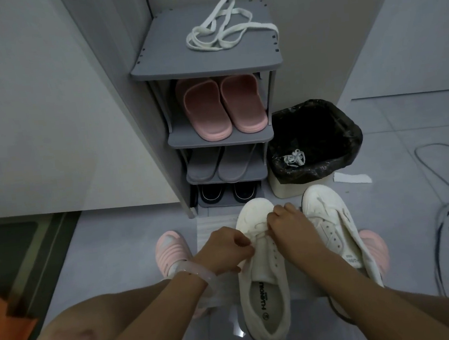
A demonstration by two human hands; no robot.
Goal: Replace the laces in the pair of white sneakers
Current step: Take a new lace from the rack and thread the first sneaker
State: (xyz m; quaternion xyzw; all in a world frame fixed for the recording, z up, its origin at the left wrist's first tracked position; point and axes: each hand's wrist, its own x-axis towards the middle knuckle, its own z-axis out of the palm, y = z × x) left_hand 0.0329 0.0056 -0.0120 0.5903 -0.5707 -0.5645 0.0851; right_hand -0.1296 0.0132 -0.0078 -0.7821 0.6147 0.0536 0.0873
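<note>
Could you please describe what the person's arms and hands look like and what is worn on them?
Both forearms are bare, with no sleeves in view. The left hand has a pale pink, translucent band round its wrist. The right hand shows no band, watch or glove. No rings can be made out on either hand, though the fingers are partly hidden.

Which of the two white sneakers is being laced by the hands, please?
The left sneaker, where both hands pinch a lace near its toe; the right sneaker lies untouched beside it, eyelets bare.

Right hand (289, 225) hides the sneaker's (261, 251) front eyelets.
</note>
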